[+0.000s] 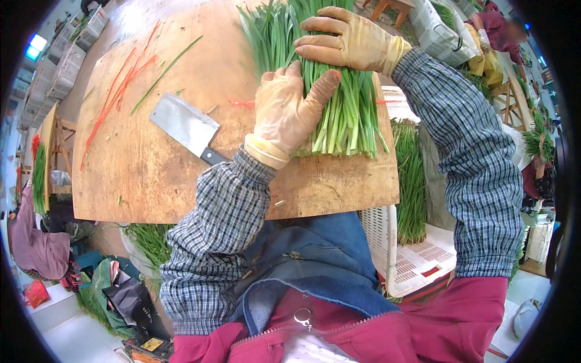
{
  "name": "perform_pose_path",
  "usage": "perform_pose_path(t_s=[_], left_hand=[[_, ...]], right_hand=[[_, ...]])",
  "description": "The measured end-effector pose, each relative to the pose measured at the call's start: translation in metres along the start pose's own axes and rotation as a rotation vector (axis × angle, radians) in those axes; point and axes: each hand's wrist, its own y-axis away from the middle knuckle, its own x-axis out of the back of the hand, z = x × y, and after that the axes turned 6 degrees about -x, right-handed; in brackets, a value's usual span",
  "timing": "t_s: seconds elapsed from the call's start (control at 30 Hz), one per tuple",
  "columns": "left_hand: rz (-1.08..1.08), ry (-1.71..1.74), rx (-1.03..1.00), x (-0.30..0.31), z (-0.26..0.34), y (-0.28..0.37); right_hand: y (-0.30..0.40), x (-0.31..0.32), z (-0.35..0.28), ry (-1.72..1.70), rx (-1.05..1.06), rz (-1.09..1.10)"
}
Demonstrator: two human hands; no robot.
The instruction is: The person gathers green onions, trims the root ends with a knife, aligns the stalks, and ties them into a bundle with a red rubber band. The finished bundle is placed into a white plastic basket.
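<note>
A thick bundle of garlic chives (pixel 347 115) lies on a worn wooden board (pixel 150 190), its pale cut ends pointing towards me. My left hand (pixel 290 106), in a stained cream glove, holds the bundle's left side, thumb across the stems. Farther up, my right hand (pixel 347 41) in a matching glove lies flat over the leaves with its fingers a little apart. A strip of red plastic tie (pixel 241 103) runs beneath the bundle and shows on both sides. Left of my left hand rests a cleaver (pixel 186 125), its dark handle (pixel 213 156) partly behind my sleeve.
Loose red ties (pixel 120 86) and a single chive leaf (pixel 165 75) lie on the board's left. A white plastic crate (pixel 386 254) with upright chives (pixel 408 181) stands beside the board at right. Another person (pixel 497 29) is at the far right, and one in mauve (pixel 38 240) at left.
</note>
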Motion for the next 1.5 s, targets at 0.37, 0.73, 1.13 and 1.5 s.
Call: perform_pose_path(t_s=[0.37, 0.73, 1.13, 1.5], left_hand=[[0.107, -0.247, -0.043, 0.008, -0.001, 0.015], [-0.033, -0.420, -0.061, 0.032, 0.018, 0.035], [-0.099, -0.512, 0.105, 0.034, 0.028, 0.032], [-0.135, -0.500, 0.182, 0.039, 0.035, 0.029]], right_hand=[[-0.007, -0.028, -0.009, -0.117, -0.042, -0.051], [-0.035, 0.003, -0.027, -0.104, -0.002, -0.084], [-0.049, 0.023, -0.035, -0.058, -0.220, -0.320], [-0.047, 0.067, -0.076, -0.908, -0.781, 0.022]])
